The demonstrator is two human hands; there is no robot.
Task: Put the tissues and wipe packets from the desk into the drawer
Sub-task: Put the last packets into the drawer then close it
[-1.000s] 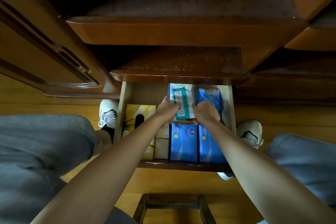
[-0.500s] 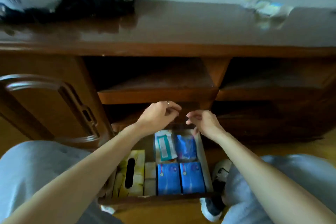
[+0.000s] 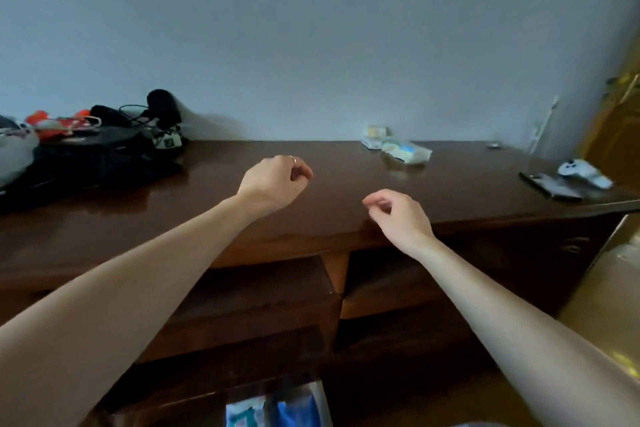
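Note:
Two pale wipe or tissue packets lie at the back of the dark wooden desk (image 3: 346, 184): a small one (image 3: 374, 135) by the wall and a larger crinkled one (image 3: 406, 151) in front of it. My left hand (image 3: 275, 180) hovers over the desk's middle, fingers loosely curled, holding nothing. My right hand (image 3: 398, 215) hangs above the desk's front edge, also loosely curled and empty. Both are well short of the packets. At the bottom edge the open drawer (image 3: 320, 399) shows a white and a blue packet (image 3: 298, 412) inside.
A dark bag with cables, a microphone and red-orange items (image 3: 100, 146) fills the desk's left end. A white controller (image 3: 583, 173) and flat grey things lie at the right end. Open shelves (image 3: 263, 298) sit under the desktop. A yellow door stands far right.
My hands left the packets in the drawer and rose above the desktop. The view tilted up from the drawer to the desk and wall.

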